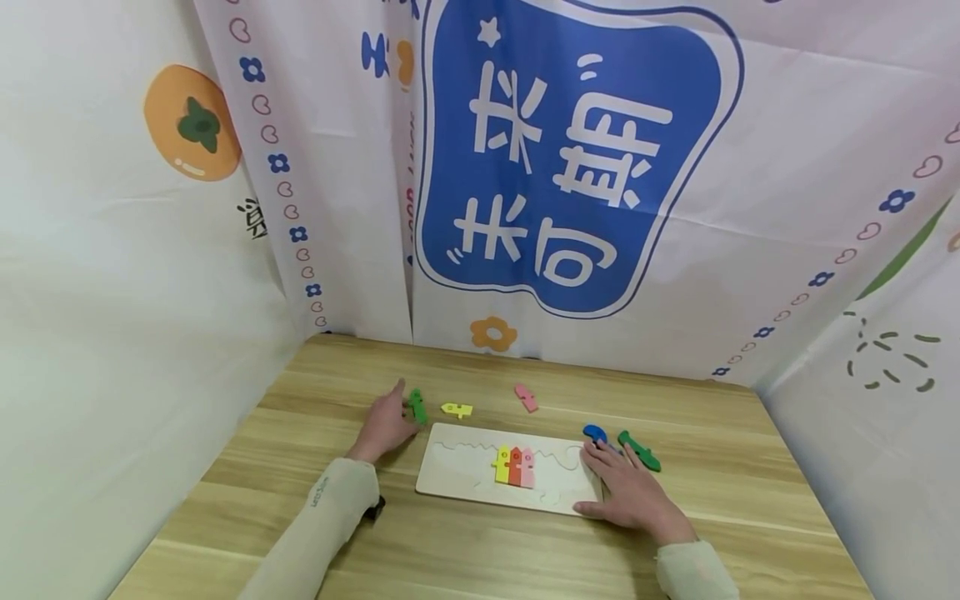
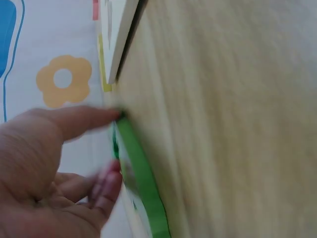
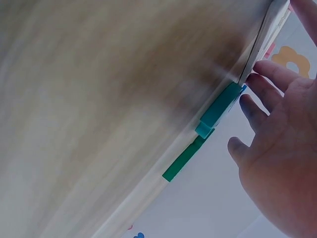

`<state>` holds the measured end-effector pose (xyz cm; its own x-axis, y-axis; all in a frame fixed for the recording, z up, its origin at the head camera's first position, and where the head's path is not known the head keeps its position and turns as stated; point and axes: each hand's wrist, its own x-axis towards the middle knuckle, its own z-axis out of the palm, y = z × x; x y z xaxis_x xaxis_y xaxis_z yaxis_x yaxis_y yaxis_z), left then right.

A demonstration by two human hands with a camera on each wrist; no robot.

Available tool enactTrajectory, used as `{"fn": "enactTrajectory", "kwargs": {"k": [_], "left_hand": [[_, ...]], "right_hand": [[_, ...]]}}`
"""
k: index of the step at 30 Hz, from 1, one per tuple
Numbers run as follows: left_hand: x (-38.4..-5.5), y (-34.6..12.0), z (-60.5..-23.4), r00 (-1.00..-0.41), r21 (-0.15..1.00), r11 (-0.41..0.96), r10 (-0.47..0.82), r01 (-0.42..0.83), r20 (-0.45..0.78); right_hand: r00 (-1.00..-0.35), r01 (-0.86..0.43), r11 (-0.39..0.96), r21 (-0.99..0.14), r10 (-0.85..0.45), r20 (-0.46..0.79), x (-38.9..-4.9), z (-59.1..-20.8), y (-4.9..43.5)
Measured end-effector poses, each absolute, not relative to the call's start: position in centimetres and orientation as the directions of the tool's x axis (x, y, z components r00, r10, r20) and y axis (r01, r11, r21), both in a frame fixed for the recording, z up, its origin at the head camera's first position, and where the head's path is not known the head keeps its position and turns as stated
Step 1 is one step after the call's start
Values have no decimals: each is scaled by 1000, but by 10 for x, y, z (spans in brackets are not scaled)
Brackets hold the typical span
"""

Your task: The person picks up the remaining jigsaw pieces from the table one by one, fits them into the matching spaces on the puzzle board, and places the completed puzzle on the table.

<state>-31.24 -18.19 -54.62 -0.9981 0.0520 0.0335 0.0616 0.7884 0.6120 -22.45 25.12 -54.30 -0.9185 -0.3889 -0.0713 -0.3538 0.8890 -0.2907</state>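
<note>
A pale wooden puzzle board (image 1: pixel 465 479) lies on the table, with yellow, red and pink pieces (image 1: pixel 515 467) standing side by side near its middle. My left hand (image 1: pixel 387 427) is left of the board beside a green puzzle piece (image 1: pixel 417 407). In the left wrist view, one digit reaches the end of this green piece (image 2: pixel 141 173), while other fingertips are along its side, not wrapped round it. Across the board's right end rests my right hand (image 1: pixel 626 487), fingers spread. Just past its fingertips is a blue piece (image 1: pixel 595 432), partly hidden by them.
Behind the board lie a loose yellow piece (image 1: pixel 457 410) and a pink piece (image 1: pixel 527 397). A longer green piece (image 1: pixel 639 451) is beyond the right hand. Printed cloth (image 1: pixel 360 250) hangs along the wooden table's (image 1: pixel 720 450) back and sides.
</note>
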Motion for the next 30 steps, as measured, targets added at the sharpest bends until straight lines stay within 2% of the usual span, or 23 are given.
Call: {"fn": "enactTrajectory", "kwargs": {"k": [7,13,17,24,30], "left_hand": [[-316,-183,-547,-994,571,814,95,106,49],[-328,-186,-545,-971,494,840,238,226,40],[-336,-189,-545,-947,489,823,319,290,24],[-340,-190,-544,-942,484,825,334,293,0],[-341,-186,-544,-942,529,800,334,282,-3]], "right_hand": [[-918,-356,887,-294,-391,-67,-224,-543,252],[-920,-353,891,-287,-387,-70,-224,-544,253],[-918,-354,886,-298,-391,-72,-223,-543,252],[-917,-350,883,-312,-391,-79,-223,-541,250],[-918,-350,885,-307,-390,-78,-223,-541,250]]}}
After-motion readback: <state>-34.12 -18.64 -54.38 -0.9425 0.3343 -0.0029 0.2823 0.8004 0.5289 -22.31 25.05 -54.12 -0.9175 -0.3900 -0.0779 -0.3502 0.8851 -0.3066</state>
